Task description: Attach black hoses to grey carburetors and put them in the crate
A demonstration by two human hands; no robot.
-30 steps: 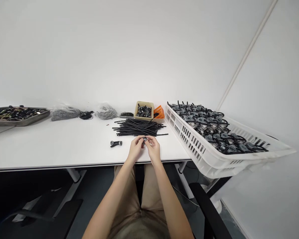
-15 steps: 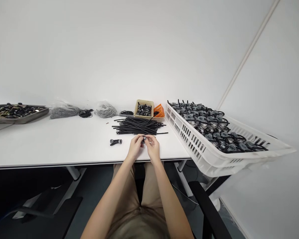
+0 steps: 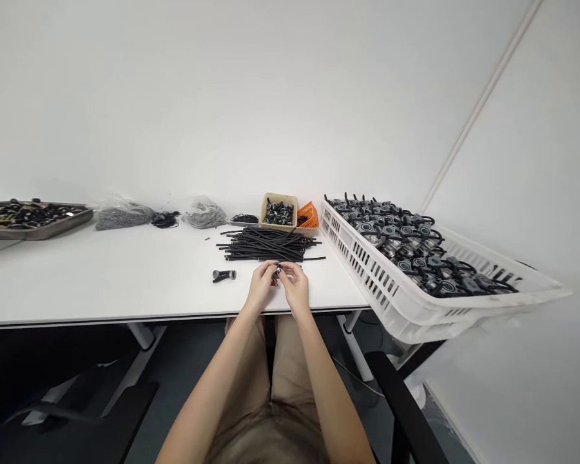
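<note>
On the smooth white surface (image 3: 101,277), the metal tray (image 3: 53,231) stood at the far left, its raised rim evidently confining the mixed black and brass-coloured pieces. The left bag (image 3: 123,216) and the right bag (image 3: 203,214), both crumpled clear film, contained grey items too small to identify; the tangled black bundle (image 3: 164,220) lay between them. Nearer the front edge, the black fitting (image 3: 223,276) with rounded grey ends lay apart, probably for easy reach. The left hand (image 3: 260,282) pinched the small dark part (image 3: 277,270), located just in front of the straight, matt black tubes (image 3: 265,245), which were piled crosswise, likely for pick-up. The beige bin (image 3: 263,212), roughly square, kept short black-and-grey fittings together behind the pile. The right hand (image 3: 296,287) pinched the same part from the opposite side; the 2-sided grip presumably steadied it. The slotted orange basket (image 3: 312,216) sat tilted beside the bin. At the right, the white plastic crate (image 3: 377,293), with perforated walls, held grey-and-silver assemblies with curved black tubing, arranged in rows.
</note>
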